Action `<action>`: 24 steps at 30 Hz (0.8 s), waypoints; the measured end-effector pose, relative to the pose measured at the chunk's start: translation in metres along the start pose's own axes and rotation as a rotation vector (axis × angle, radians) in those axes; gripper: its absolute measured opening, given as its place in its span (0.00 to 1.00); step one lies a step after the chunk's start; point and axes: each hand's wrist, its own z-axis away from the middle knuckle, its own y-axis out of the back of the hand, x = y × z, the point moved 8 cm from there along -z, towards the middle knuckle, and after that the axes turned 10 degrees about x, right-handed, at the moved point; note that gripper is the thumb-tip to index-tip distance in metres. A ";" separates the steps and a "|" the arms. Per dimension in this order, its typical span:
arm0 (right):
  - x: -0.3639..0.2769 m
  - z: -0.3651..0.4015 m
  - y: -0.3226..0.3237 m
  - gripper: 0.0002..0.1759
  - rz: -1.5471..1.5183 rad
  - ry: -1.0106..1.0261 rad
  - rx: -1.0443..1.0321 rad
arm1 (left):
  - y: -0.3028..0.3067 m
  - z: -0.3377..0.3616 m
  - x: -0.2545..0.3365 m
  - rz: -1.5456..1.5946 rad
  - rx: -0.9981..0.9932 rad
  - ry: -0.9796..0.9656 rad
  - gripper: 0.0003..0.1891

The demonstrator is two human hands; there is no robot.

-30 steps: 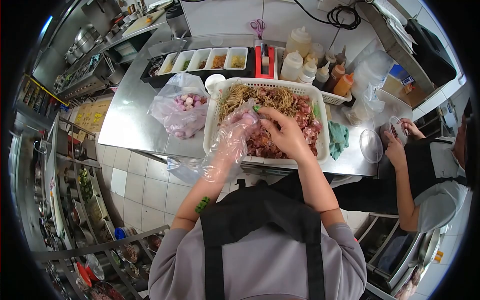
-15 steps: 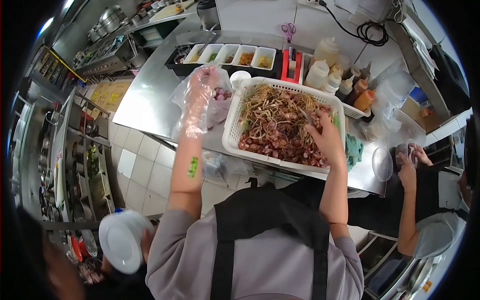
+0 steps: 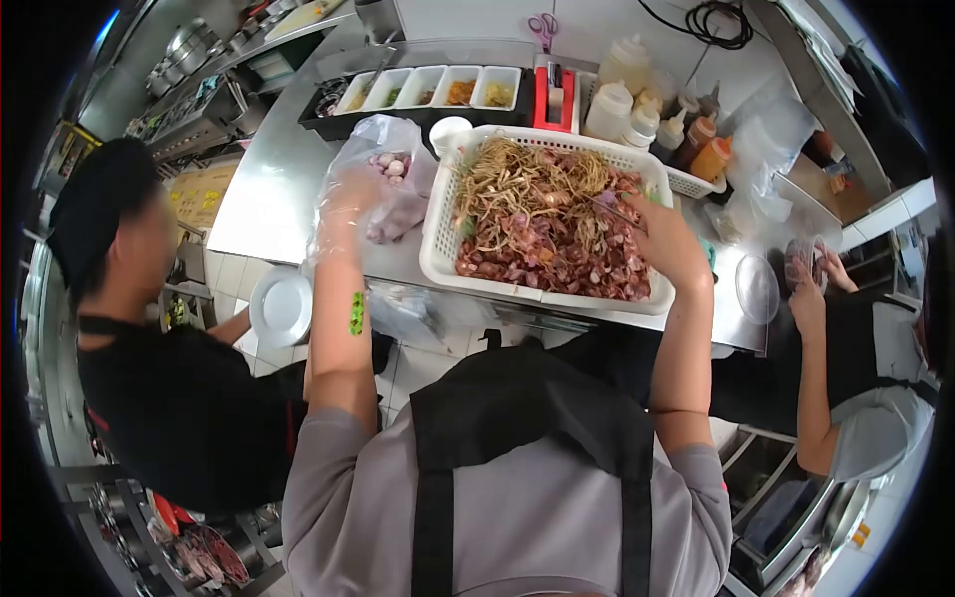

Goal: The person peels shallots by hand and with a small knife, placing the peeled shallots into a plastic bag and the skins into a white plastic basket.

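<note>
A white plastic basket (image 3: 434, 239) stands on the steel counter, heaped with shallots, loose reddish skins and dry roots (image 3: 517, 169). Over its right side, my right hand (image 3: 668, 239) is closed around a small knife (image 3: 615, 210), whose thin blade points left across the heap. Left of the basket lies a clear plastic bag (image 3: 406, 133) with peeled shallots (image 3: 394, 167) in it. My left hand (image 3: 352, 195), in a clear plastic glove, is at the bag's near left side; motion blur hides its fingers.
Behind the basket are a black holder with white tubs (image 3: 428, 85), a red tape dispenser (image 3: 553, 98) and squeeze bottles (image 3: 609, 109). A co-worker (image 3: 189, 378) at left carries white plates (image 3: 281, 305). Another person's hands (image 3: 811, 284) hold a clear container at right.
My left hand has drawn back from over the bag, exposing its shallots. My right hand keeps the knife above the basket. The co-worker with the plates has come forward at left.
</note>
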 end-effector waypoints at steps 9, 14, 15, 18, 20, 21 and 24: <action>-0.015 -0.007 0.004 0.18 0.157 -0.089 -0.237 | 0.099 0.029 0.051 0.444 0.428 -0.086 0.23; -0.005 0.002 -0.012 0.18 0.225 0.039 -0.356 | 0.089 0.042 0.158 1.003 0.267 -0.388 0.25; -0.003 0.003 -0.013 0.18 0.234 0.029 -0.350 | 0.085 0.043 0.178 0.738 0.320 -0.412 0.26; -0.005 0.009 0.007 0.14 0.225 -0.027 -0.240 | 0.095 0.044 0.217 0.436 0.335 -0.446 0.27; -0.006 0.014 0.021 0.13 0.251 -0.105 -0.182 | 0.113 0.043 0.233 0.328 0.397 -0.422 0.26; 0.004 0.017 0.017 0.12 0.283 -0.160 -0.168 | 0.115 0.038 0.244 0.342 0.403 -0.451 0.26; 0.014 0.023 0.007 0.12 0.359 -0.189 -0.207 | 0.112 0.018 0.270 0.672 0.212 -0.512 0.20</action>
